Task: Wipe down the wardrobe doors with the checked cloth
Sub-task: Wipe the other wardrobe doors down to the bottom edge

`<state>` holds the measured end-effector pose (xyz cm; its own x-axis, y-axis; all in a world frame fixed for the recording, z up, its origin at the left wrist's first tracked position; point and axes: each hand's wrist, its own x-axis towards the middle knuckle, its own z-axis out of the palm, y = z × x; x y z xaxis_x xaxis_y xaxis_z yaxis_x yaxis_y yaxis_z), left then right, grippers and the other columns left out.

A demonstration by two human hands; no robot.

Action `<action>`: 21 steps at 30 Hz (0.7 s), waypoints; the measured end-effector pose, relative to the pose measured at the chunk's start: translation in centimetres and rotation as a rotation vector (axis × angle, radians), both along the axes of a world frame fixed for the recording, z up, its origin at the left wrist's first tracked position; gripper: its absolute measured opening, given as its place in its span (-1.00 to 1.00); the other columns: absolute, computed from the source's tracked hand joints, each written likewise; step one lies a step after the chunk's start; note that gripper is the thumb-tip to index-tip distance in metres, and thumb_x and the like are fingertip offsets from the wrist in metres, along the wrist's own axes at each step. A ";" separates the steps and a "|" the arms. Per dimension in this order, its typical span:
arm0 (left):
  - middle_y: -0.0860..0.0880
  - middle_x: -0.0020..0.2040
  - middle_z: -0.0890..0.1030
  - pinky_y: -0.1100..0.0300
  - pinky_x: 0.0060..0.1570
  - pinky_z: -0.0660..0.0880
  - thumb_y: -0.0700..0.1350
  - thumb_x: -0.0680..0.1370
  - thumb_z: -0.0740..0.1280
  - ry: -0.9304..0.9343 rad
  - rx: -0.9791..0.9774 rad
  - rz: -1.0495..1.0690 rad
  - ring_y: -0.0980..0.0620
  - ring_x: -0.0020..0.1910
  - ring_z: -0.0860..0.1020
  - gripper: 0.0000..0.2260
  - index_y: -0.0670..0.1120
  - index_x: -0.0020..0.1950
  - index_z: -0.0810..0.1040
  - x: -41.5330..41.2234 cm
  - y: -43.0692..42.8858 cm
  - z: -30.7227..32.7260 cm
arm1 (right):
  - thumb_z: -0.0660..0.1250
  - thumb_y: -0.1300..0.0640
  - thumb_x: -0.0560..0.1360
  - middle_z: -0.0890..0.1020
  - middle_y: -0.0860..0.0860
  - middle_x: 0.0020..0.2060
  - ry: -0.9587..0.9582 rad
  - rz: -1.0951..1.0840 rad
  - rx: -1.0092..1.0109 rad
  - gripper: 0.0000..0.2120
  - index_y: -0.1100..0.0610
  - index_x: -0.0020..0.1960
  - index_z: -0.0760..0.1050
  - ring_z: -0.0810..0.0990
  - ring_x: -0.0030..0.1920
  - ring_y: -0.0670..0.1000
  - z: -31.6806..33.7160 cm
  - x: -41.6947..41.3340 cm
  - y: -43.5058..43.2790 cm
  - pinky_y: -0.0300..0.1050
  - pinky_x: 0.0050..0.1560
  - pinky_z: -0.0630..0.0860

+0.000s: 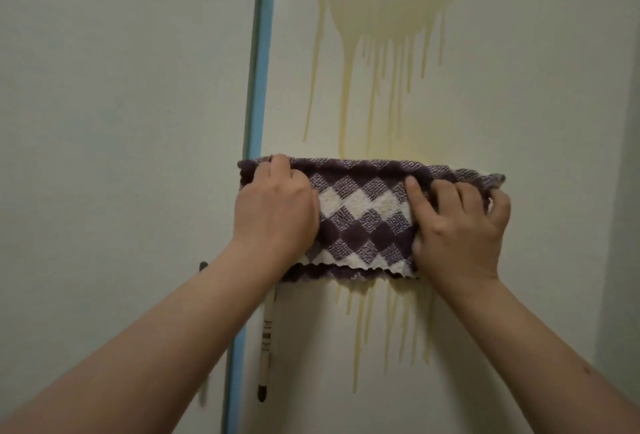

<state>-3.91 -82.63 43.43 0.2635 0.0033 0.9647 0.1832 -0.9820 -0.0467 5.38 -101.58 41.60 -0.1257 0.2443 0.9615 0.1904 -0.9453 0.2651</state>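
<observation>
The purple-and-white checked cloth [363,215] lies folded against the pale wardrobe door [502,122], across yellowish drip streaks [346,70]. The left hand [275,212] and right hand [460,226] press it flat, fingers curled over its ends. Firm, even upward strokes should lift the residue.

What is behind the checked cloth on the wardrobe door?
The checked cloth lies flat on the door, held by the left hand and right hand. Yellowish drip streaks run above and below it; the part behind it is hidden.
</observation>
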 end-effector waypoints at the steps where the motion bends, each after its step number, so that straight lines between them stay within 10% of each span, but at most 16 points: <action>1: -0.30 -0.07 0.50 0.04 -0.27 0.39 0.00 0.46 0.30 0.044 -0.075 0.023 -0.24 -0.08 0.47 -0.64 -0.33 -0.05 0.51 0.6 -0.8 -0.5 | 0.30 0.19 0.35 0.60 0.19 -0.03 0.103 -0.005 0.054 -0.58 0.16 0.20 0.54 0.55 0.09 0.24 -0.3 -0.7 0.8 0.43 0.21 0.19; 4: -0.44 0.43 0.02 -0.12 0.40 -0.03 0.28 0.49 0.05 0.157 -0.233 0.012 -0.35 0.43 -0.02 -0.20 -0.31 0.46 0.00 2.8 -2.8 -2.3 | 0.10 -0.06 0.45 0.48 0.34 0.20 0.370 0.065 0.189 -0.44 0.28 0.29 0.43 0.31 0.33 0.37 -0.9 -2.2 3.3 0.61 0.15 0.02; 7: -0.30 0.41 -0.37 -0.31 0.33 -0.20 0.27 0.51 -0.05 0.070 -0.291 -0.091 -0.34 0.35 -0.41 -0.36 0.08 0.44 -0.30 5.0 -3.6 -3.0 | 0.01 -0.08 0.48 0.26 0.39 0.36 0.431 0.179 0.198 -0.44 0.14 0.42 0.27 0.19 0.35 0.46 -0.9 -2.0 4.7 0.61 0.12 0.10; 13: -0.32 0.47 -0.12 -0.54 0.14 -0.01 0.30 0.49 -0.12 0.001 -0.267 -0.057 -0.44 0.41 -0.12 -0.46 0.22 0.44 -0.11 5.8 -3.2 -0.6 | 0.02 -0.18 0.49 0.15 0.28 0.44 0.348 0.192 0.147 -0.52 -0.18 0.40 0.17 0.03 0.42 0.38 1.0 0.5 3.9 0.60 0.15 -0.04; 21: -0.20 0.46 -0.37 -0.46 0.20 -0.25 0.37 0.42 -0.25 -0.082 -0.240 -0.068 -0.26 0.38 -0.41 -0.45 0.34 0.36 -0.35 7.3 -2.1 7.4 | -0.19 -0.32 0.43 -0.10 0.06 0.52 0.292 0.228 0.152 -0.49 -0.34 0.37 -0.14 -0.22 0.49 0.11 9.2 2.0 3.8 0.33 0.31 -0.32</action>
